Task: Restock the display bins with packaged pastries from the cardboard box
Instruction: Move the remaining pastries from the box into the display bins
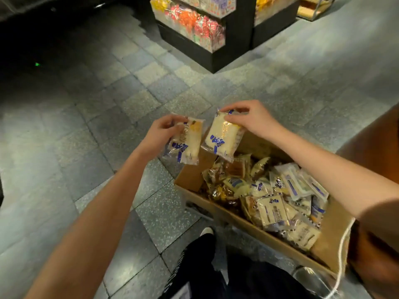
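The tiled floor (75, 130) is stretching away grey and speckled on the left. Over it the left hand (160, 134) is gripping a first packet (186, 143) of pastry, its fingers curled round the upper end, so that the clear wrapper with blue print is hanging down at a tilt. Farther back, well apart from both hands, a dark display stand (218, 59) is showing bins (194, 24) full of bright wrapped goods (too blurred to tell what kind). Just beside the first packet, a second packet (222, 139) is hanging over the far corner of the box, and the right hand (252, 119) is pinching its top edge between thumb and fingertips. Under the right forearm the cardboard box (192, 175) is sitting open, and more packets (272, 210) are lying heaped inside it, brown ones toward its left end and pale blue-printed ones toward the right. A white cord (343, 244) is dangling past the box's right end.
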{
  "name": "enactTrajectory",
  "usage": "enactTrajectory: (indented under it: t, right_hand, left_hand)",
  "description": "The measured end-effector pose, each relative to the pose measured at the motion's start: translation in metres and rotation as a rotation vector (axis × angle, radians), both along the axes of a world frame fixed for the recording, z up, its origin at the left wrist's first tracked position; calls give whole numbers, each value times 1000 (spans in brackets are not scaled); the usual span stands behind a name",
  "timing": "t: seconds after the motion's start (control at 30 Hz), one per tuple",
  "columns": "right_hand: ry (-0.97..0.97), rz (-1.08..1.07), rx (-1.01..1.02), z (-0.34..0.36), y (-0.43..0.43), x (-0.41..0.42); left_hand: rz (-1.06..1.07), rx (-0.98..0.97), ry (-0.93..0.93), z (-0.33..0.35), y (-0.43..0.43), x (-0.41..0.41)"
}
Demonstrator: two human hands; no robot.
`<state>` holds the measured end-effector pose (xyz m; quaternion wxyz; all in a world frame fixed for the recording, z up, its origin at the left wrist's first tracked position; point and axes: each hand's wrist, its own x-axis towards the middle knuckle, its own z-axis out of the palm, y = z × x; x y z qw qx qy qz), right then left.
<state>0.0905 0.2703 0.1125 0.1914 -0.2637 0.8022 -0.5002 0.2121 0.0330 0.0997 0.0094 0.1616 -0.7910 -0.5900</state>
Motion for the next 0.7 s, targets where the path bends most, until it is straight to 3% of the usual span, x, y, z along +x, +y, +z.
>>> enactTrajectory:
  t: [0.23,0.7]
  right_hand:
    - [-23,348,75,23,-15,45]
    - [-56,742,-266,59,-100,244]
  left_hand:
    - [204,-73,-2,17,22,102]
    - [761,-72,-58,43,90,382]
